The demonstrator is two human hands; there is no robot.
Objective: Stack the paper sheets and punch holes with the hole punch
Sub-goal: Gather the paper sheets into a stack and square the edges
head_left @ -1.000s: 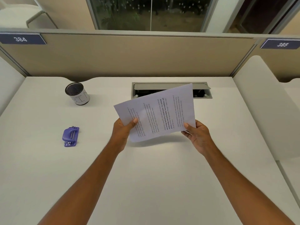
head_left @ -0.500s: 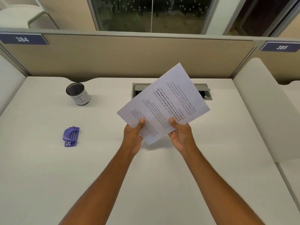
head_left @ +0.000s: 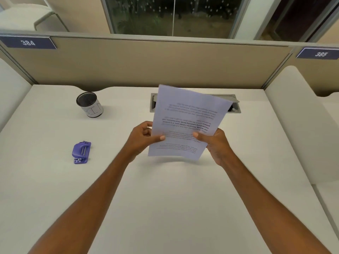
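I hold the printed paper sheets (head_left: 187,114) upright above the middle of the white desk, text upside down, long side standing nearly vertical. My left hand (head_left: 142,136) grips their left edge with the thumb on the front. My right hand (head_left: 213,142) grips the lower right edge, thumb also on the front. How many sheets are in the stack cannot be made out. The small purple hole punch (head_left: 81,152) lies on the desk well to the left of my left hand, untouched.
A round black mesh cup with a white label (head_left: 90,105) stands at the back left. A grey cable hatch (head_left: 235,107) sits in the desk behind the sheets. Beige dividers (head_left: 146,63) close the back; white panels flank both sides.
The sheets have turned from lying wide and slanted to standing nearly upright. My right hand shifted right along the edge; my left hand moved to the left edge.
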